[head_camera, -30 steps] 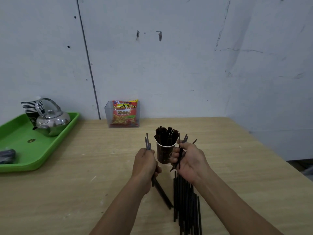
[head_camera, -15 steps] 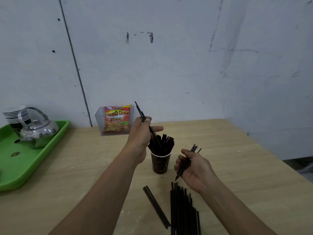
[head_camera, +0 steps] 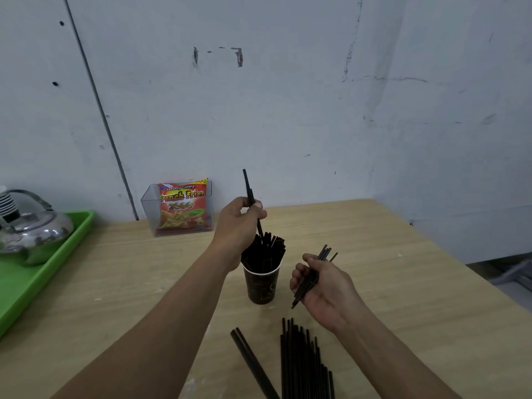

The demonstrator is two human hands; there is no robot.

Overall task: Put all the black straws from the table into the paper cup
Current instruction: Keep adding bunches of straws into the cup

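Black straw point(head_camera: 251, 200) near-upright in left hand point(head_camera: 239, 223), lower end seemingly entering paper cup point(head_camera: 261, 286)

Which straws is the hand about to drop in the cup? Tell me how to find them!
Find the wooden table, then the dark paper cup packed with black straws at its middle. Just above the cup's rim, the left hand pinches the raised straws. Unlike the bundle in the right hand or the straws lying flat, they point steeply upward.
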